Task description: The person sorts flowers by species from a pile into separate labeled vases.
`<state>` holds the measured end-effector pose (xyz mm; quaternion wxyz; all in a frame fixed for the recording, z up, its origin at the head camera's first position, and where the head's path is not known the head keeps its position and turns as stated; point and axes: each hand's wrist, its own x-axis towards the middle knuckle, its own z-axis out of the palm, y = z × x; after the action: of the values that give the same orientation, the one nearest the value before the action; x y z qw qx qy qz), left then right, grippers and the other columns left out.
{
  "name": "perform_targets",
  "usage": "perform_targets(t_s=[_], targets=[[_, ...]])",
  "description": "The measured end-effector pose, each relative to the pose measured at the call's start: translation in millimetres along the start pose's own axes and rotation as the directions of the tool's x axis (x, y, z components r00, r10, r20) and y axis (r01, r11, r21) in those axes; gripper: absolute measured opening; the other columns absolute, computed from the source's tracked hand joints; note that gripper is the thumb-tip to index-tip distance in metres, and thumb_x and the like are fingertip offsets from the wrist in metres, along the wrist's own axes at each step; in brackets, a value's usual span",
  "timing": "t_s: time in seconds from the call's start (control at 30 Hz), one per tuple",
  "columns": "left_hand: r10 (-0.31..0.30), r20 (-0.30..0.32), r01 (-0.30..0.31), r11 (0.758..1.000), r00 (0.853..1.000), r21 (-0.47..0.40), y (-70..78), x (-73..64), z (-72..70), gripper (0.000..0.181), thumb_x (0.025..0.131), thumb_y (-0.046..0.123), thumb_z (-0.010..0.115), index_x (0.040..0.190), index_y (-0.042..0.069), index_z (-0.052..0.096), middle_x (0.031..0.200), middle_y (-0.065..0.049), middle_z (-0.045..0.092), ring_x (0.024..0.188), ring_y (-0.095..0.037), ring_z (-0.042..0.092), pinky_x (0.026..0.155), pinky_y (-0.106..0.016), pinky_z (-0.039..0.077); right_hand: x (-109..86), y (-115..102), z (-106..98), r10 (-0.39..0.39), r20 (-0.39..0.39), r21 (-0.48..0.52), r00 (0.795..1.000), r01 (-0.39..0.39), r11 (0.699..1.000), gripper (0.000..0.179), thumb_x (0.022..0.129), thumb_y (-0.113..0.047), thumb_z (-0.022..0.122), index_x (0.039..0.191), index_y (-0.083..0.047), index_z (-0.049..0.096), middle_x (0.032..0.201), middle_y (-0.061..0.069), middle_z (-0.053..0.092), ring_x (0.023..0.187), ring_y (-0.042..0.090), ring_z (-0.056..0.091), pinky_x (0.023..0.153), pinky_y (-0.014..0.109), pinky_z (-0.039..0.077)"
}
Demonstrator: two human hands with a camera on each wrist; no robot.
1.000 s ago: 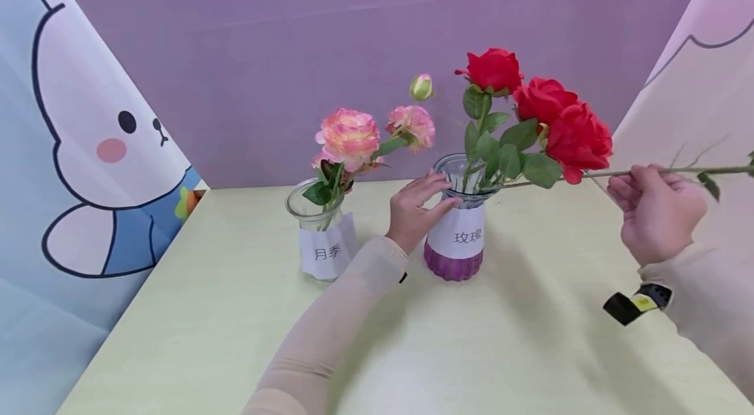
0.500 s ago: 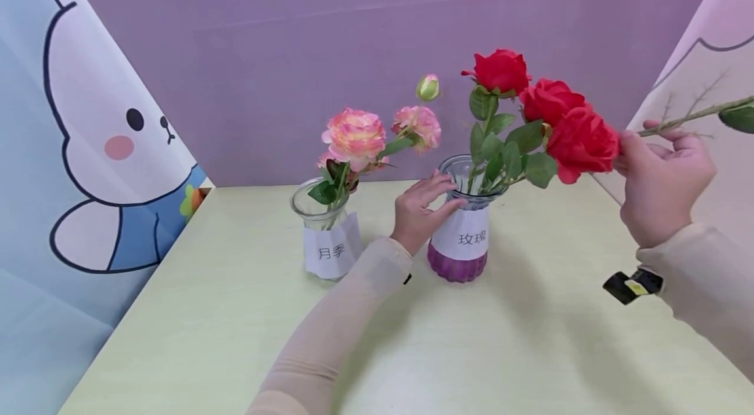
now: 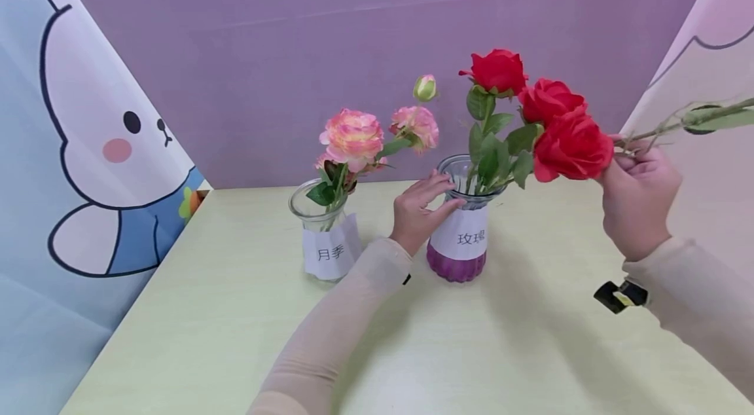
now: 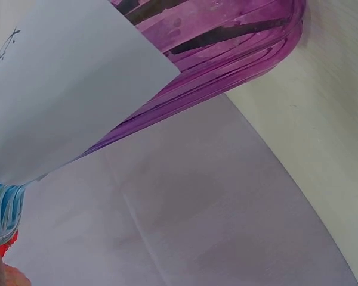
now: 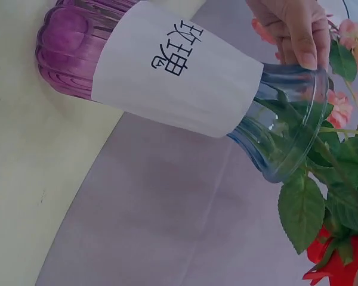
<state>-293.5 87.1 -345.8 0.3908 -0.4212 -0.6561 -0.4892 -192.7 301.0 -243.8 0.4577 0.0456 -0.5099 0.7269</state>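
A glass vase (image 3: 456,261) with a purple base and a white paper label stands upright on the table. My left hand (image 3: 419,209) grips its rim, thumb in front and fingers across the top. Red roses (image 3: 499,71) with green leaves rise from this vase, leaning right. My right hand (image 3: 641,196) pinches a thin green stem (image 3: 715,115) that slants up and out of the frame at the right. Its fingertips are right beside the lowest red rose (image 3: 571,146), which hides part of them. In the right wrist view, stems show through the vase's clear bluish neck (image 5: 280,128).
To the left, a clear vase (image 3: 315,205) with a white label holds pink flowers (image 3: 353,139) and a bud. A purple backdrop (image 3: 283,61) closes the table's back. Cartoon-printed panels (image 3: 88,140) stand at both sides.
The stem's lower end has drawn back from the vase rim to my right hand, and the stem tilts upward. My right hand has shifted slightly left, against the lowest rose. My left hand stays put.
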Motion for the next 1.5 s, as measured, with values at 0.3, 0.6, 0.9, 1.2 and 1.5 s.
perform_targets(t_s=[0.3,0.6,0.9,1.2,1.5], targets=[[-0.005,-0.008,0.005,1.000,1.000,0.004,-1.1,1.0,-1.6,0.028,0.069,0.008,0.084,0.093,-0.003,0.074,0.102,-0.019,0.070,0.106,-0.030,0.064,0.100,-0.027,0.043,-12.4,12.9,-1.1,-0.075,0.153,-0.237,0.985,0.110,0.965,0.016,0.081,0.006,0.070,0.094,-0.003,0.073,0.067,0.000,0.068,0.045,0.007,0.047,0.048,0.012,0.039],[-0.013,-0.007,0.013,1.000,1.000,0.007,-1.7,0.1,-1.5,0.029,0.069,0.009,0.085,0.093,-0.004,0.074,0.102,-0.019,0.070,0.107,-0.029,0.063,0.100,-0.027,0.043,-20.6,20.7,13.6,-0.020,0.328,-0.543,0.945,0.206,0.814,0.029,0.083,0.001,0.072,0.112,0.000,0.070,0.091,-0.022,0.068,0.084,0.002,0.064,0.075,0.013,0.049],[0.015,-0.004,-0.015,1.000,1.000,-0.015,-1.1,0.0,0.7,0.028,0.068,0.006,0.085,0.092,-0.005,0.073,0.101,-0.020,0.070,0.107,-0.032,0.063,0.099,-0.026,0.044,-24.3,32.5,27.7,0.268,0.330,-0.563,0.905,-0.038,0.825,0.034,0.089,-0.013,0.069,0.116,0.006,0.065,0.082,-0.022,0.068,0.078,-0.001,0.067,0.076,0.013,0.051],[0.012,-0.007,-0.012,1.000,1.000,0.015,-1.8,0.5,-0.7,0.028,0.069,0.008,0.085,0.091,-0.004,0.074,0.100,-0.019,0.071,0.107,-0.031,0.063,0.099,-0.026,0.044,-16.4,35.4,47.1,0.353,0.377,-0.577,0.856,-0.081,0.813,0.040,0.090,-0.016,0.067,0.119,0.011,0.061,0.081,-0.019,0.068,0.073,-0.002,0.067,0.072,0.016,0.053],[-0.007,0.015,0.007,1.000,1.000,0.031,0.5,3.1,-0.9,0.027,0.070,0.008,0.084,0.091,-0.004,0.074,0.100,-0.018,0.071,0.109,-0.031,0.062,0.100,-0.026,0.042,-14.9,37.8,49.0,0.338,0.342,-0.468,0.877,-0.153,0.871,0.038,0.098,-0.014,0.054,0.121,0.016,0.055,0.076,-0.015,0.067,0.070,0.000,0.067,0.070,0.016,0.054]])
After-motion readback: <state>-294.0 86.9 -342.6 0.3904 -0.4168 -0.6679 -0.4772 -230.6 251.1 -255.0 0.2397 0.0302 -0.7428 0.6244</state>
